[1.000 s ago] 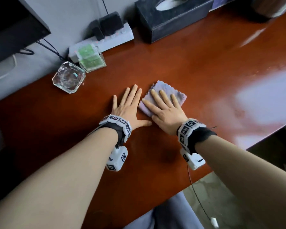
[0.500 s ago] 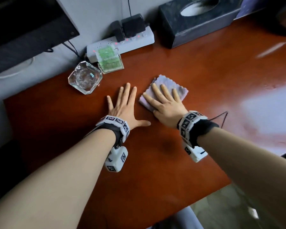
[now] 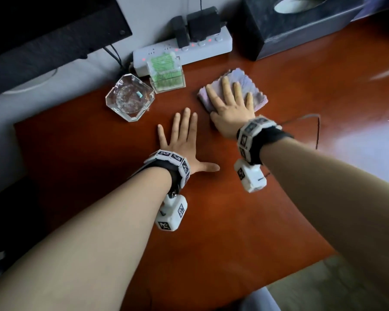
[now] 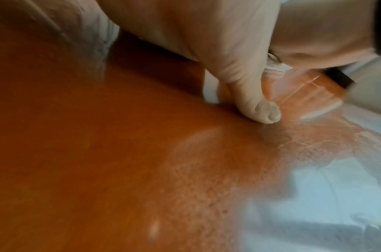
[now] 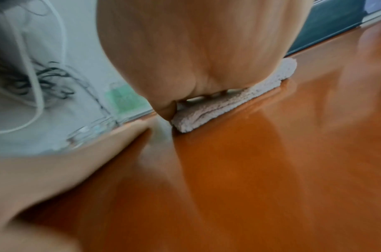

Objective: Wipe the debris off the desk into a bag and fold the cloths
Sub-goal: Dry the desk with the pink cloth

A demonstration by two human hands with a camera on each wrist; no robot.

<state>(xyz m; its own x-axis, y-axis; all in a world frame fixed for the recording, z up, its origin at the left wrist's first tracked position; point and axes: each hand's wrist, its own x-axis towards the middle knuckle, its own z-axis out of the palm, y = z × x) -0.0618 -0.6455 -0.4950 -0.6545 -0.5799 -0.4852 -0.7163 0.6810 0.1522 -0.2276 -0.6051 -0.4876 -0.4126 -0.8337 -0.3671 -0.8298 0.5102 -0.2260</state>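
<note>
Both hands lie flat on the desk (image 3: pixel 301 90), the left hand (image 3: pixel 184 140) spread on bare wood and the right hand (image 3: pixel 230 108) pressing the folded cloth (image 3: pixel 259 98) near the glass ashtray (image 3: pixel 130 100), which a leftward stroke could knock, while no bag is visible to catch debris.

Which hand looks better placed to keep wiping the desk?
The right hand, probably. It lies flat, fingers spread, on the folded cloth, pressing it to the desk. The left hand rests bare on the wood, apart from the cloth.
</note>
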